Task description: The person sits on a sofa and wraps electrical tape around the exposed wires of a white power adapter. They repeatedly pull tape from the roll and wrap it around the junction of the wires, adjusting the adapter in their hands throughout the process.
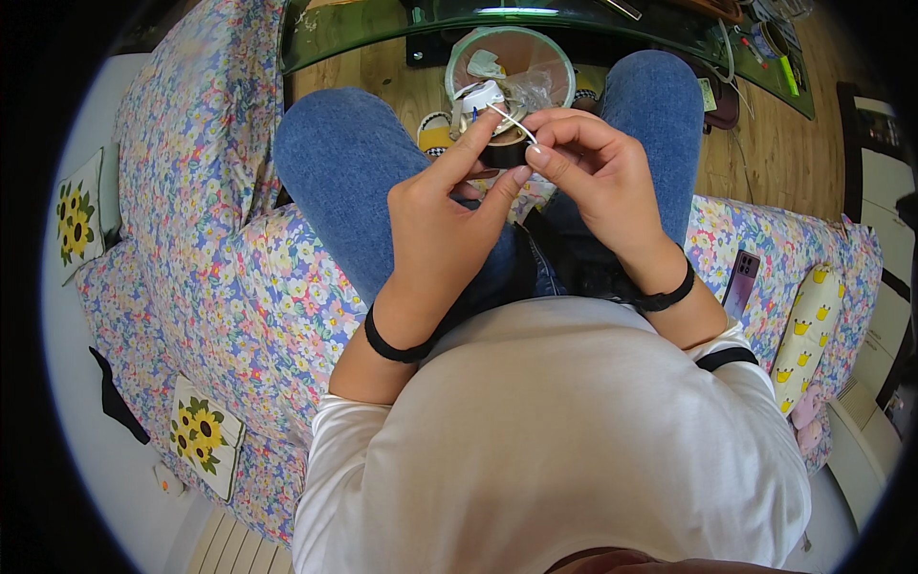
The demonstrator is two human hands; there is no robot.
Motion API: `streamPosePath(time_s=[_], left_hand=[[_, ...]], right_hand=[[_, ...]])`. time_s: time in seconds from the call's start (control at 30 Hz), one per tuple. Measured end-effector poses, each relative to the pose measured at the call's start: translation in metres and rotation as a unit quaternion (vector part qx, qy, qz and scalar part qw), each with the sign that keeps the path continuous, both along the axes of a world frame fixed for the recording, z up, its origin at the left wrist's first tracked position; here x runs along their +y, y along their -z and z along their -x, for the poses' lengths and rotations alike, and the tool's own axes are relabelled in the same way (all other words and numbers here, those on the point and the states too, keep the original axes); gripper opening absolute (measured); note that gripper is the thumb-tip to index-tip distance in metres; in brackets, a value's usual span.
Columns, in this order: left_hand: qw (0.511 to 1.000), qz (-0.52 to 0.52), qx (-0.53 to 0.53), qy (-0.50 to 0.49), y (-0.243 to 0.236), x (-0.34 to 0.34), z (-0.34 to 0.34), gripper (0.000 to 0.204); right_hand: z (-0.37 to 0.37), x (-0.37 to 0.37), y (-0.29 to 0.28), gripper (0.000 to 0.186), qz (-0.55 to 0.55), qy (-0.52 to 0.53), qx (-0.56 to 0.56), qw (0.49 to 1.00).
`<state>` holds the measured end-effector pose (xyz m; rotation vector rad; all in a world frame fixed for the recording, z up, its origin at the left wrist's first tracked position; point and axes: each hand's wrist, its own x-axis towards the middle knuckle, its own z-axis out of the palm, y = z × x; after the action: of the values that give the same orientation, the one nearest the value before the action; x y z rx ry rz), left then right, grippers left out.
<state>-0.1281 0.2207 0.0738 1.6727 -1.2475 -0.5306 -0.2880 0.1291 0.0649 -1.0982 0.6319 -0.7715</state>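
My left hand (445, 215) is closed around a roll of black tape (507, 156), its thumb along the near edge. The index finger reaches up to a white round device (482, 96) with a metallic rim, just beyond the roll; a small blue wire end shows beside that finger. A thin white wire (512, 122) slants down to my right hand (602, 182), where thumb and forefinger pinch its end close above the roll. The other right fingers are curled. What my left fingers touch underneath is hidden.
Past my knees, a mesh waste bin (571, 72) with crumpled plastic stands on the wooden floor, before a green glass table (363, 43). On the flowered sofa (258, 277) lie a phone (742, 277) at right, a crown-patterned bolster (808, 330) and a sunflower cushion (206, 435).
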Motion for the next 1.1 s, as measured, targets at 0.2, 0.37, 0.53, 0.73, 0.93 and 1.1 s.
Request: streamPosePath(time_s=[0.2, 0.37, 0.53, 0.73, 0.93, 1.1], left_hand=[[0.996, 0.034, 0.079, 0.018, -0.001, -0.001, 0.004, 0.057], [0.995, 0.026, 0.07, 0.061, -0.001, 0.0, -0.001, 0.057], [0.996, 0.047, 0.047, 0.062, -0.001, 0.002, 0.0, 0.049], [0.989, 0.067, 0.114, 0.058, 0.004, -0.001, -0.003, 0.037], [0.993, 0.058, 0.104, 0.024, 0.005, 0.002, -0.003, 0.037], [0.991, 0.038, 0.12, 0.042, 0.002, 0.003, -0.001, 0.04]], right_hand=[[0.003, -0.004, 0.001, 0.014, 0.009, -0.011, 0.013, 1.0], [0.007, -0.009, 0.001, 0.018, -0.114, -0.124, -0.078, 0.983], [0.005, -0.004, -0.002, 0.021, -0.059, -0.093, -0.02, 0.994], [-0.003, 0.002, -0.008, 0.022, 0.245, 0.04, 0.053, 0.967], [-0.001, 0.013, -0.013, 0.052, 0.383, 0.093, 0.023, 0.919], [-0.004, 0.017, -0.008, 0.057, 0.361, 0.079, 0.056, 0.928]])
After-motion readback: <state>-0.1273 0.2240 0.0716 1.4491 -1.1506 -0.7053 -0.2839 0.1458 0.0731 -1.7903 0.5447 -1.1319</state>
